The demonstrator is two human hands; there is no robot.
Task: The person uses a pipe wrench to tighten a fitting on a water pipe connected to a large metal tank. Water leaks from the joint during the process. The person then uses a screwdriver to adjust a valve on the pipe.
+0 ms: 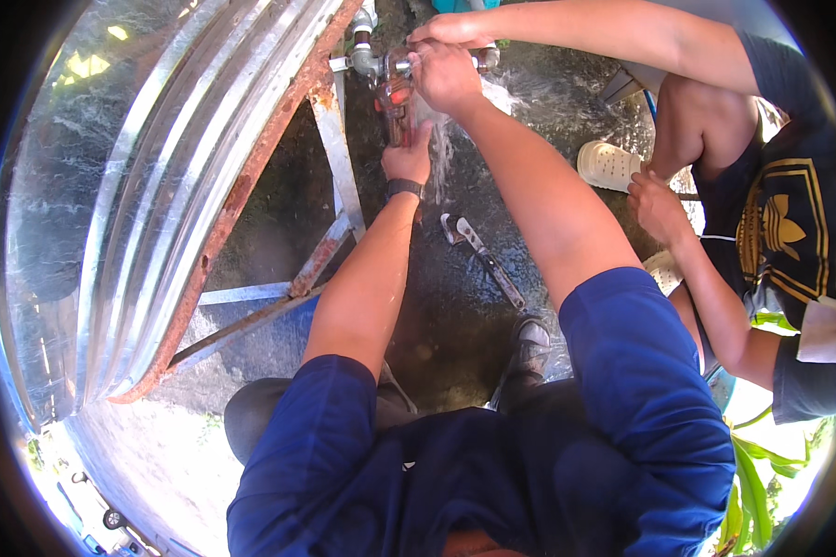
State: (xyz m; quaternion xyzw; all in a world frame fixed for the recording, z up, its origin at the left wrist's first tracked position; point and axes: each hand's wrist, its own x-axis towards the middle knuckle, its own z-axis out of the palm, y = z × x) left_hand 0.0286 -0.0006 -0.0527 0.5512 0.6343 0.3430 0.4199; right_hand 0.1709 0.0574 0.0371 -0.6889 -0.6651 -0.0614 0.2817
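Note:
My left hand [409, 160] is closed around the lower end of a clear cylinder [396, 110] with red parts inside, which hangs below the pipework. Just above it to the right, my right hand [448, 79] curls over the horizontal pipe [402, 66]; its fingertips are partly hidden. A co-worker's hand [450, 30] reaches in from the right and rests against the same pipe, touching or nearly touching mine. Grey elbow fittings [364, 61] join the pipe on the left. Water splashes [502, 96] beside my right hand.
An adjustable wrench [483, 260] lies on the wet concrete floor [437, 306] between my arms. On the left stands a corrugated metal sheet [172, 186] with a rusty edge and a metal frame [339, 158]. A co-worker in pale clogs [609, 165] crouches at right.

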